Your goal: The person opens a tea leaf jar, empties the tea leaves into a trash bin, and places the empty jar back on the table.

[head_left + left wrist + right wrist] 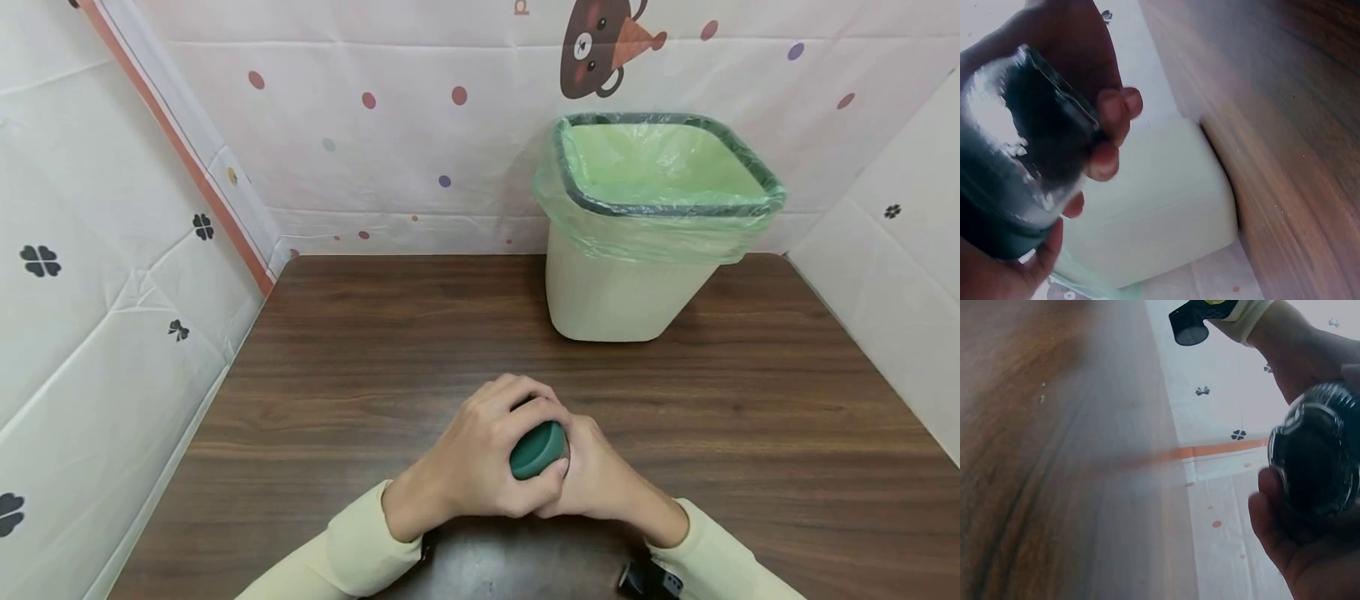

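Observation:
Both hands hold a small clear jar with dark contents (1047,125) above the table. Its green lid (538,450) faces up and toward the head camera. My left hand (487,454) curls its fingers and thumb round the lid end. From the other side, my right hand (600,471) wraps the clear body, mostly hidden behind the left hand in the head view. In the right wrist view, the jar's base (1316,462) shows dark between the fingers of both hands. Whether the lid sits tight cannot be made out.
A cream waste bin (622,287) lined with a green plastic bag (667,237) stands at the back right of the brown wooden table (337,350). Patterned white sheets (390,150) rise behind and at both sides. A black wrist camera (648,579) sits at the right sleeve.

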`<state>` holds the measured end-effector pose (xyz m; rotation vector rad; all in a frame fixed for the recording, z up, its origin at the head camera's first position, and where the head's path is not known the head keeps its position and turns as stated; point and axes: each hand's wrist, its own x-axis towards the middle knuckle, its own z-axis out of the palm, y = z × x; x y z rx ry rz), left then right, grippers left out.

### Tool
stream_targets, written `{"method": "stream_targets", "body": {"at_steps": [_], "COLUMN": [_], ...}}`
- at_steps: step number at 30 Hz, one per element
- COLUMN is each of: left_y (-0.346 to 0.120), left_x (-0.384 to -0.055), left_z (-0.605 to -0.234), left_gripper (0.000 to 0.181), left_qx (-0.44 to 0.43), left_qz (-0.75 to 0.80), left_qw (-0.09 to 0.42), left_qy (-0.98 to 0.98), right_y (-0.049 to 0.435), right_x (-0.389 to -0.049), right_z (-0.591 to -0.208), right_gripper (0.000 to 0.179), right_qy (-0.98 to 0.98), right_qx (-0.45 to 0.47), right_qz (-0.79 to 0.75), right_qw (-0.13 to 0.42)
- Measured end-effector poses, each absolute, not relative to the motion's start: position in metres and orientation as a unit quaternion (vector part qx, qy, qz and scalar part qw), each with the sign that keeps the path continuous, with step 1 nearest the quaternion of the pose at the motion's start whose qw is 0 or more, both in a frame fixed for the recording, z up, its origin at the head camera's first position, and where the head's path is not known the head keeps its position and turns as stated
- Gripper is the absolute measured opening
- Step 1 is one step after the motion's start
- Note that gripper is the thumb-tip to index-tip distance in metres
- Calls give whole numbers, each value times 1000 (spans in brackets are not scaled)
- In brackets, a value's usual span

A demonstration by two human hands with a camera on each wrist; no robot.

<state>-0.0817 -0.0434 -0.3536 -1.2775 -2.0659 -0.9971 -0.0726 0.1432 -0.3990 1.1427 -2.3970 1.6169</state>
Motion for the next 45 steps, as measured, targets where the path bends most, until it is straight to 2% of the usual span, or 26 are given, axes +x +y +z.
{"method": "stream_targets", "body": {"at_steps": [10,20,38,45], "left_y": [-38,-38,-47,-50], "left_x": [-82,-82,-82,-82], "left_z": [-357,-358,-358,-356], "left_gripper": [28,28,38,38], "left_qx": [-425,-423,-471,-516], "left_qz": [-366,-372,-377,-377], "left_qw": [271,263,205,196], "left_qy": [-782,-783,-771,-743], "right_y": [141,143,145,146], "right_x": [-73,-73,-73,-72], "right_z": [-404,-403,-400,-397], "right_gripper": [65,65,63,61], "right_qy": [-779,-786,-792,-766], "right_qx": [363,349,346,359], "right_qz": [505,508,502,533], "right_qw": [83,49,37,-8]}}
